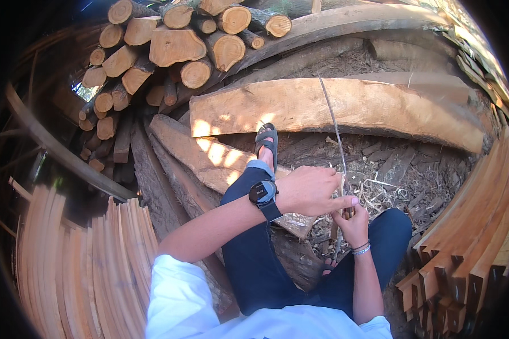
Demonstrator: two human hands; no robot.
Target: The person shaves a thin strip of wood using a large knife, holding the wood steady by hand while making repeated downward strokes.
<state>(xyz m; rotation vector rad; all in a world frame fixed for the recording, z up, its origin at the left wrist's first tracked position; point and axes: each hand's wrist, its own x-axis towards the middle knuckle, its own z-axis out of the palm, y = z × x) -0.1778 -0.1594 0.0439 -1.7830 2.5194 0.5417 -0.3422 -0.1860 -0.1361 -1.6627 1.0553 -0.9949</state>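
Thin stick (335, 124) at left hand's (311, 191) fingers, extending ahead. Left hand clamped on stick; right hand (353, 225) just behind left thumb, fingers curled, grip partly hidden, cannot tell on what. Pale shavings (373, 195) ahead of right hand; thick plank (300, 104) beyond both; log pile (178, 46) farther, leftward.

Stick (333, 118) partly hidden by fingers (329, 178), log pile (178, 47) cropped

Thin stick (335, 121): long, greyish-brown, slightly curved; its far end overlaps a broad tan plank (379, 110) in view, contact indeterminate; its middle section, partly hidden, lies at the left hand (306, 191) and right hand (354, 227).
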